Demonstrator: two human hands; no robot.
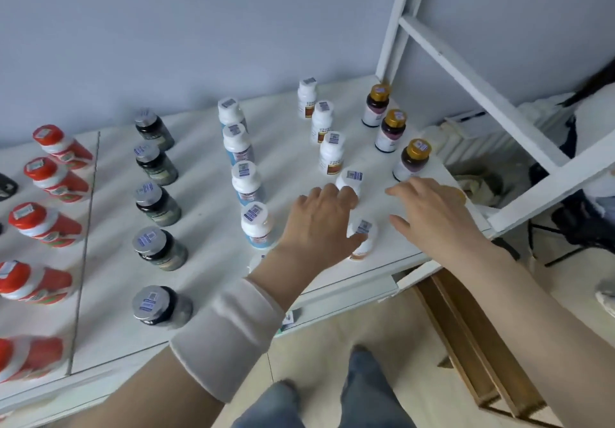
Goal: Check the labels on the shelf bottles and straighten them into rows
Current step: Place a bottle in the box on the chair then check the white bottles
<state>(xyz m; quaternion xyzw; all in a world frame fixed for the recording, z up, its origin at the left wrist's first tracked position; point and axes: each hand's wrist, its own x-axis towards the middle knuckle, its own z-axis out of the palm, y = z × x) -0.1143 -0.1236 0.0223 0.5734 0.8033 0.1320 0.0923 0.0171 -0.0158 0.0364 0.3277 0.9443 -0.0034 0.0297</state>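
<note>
Two hands centre-right | left hand loose, touching white bottle | right hand spread, empty | risk: careless nudge tips near bottle off shelf

My left hand hides part of a white bottle. At eight o'clock, the red bottles look blurry and cut off.

Single head-worn wide-angle view, tilted forward and down, close over front edge of flat white shelf, facing blue-grey wall
</note>
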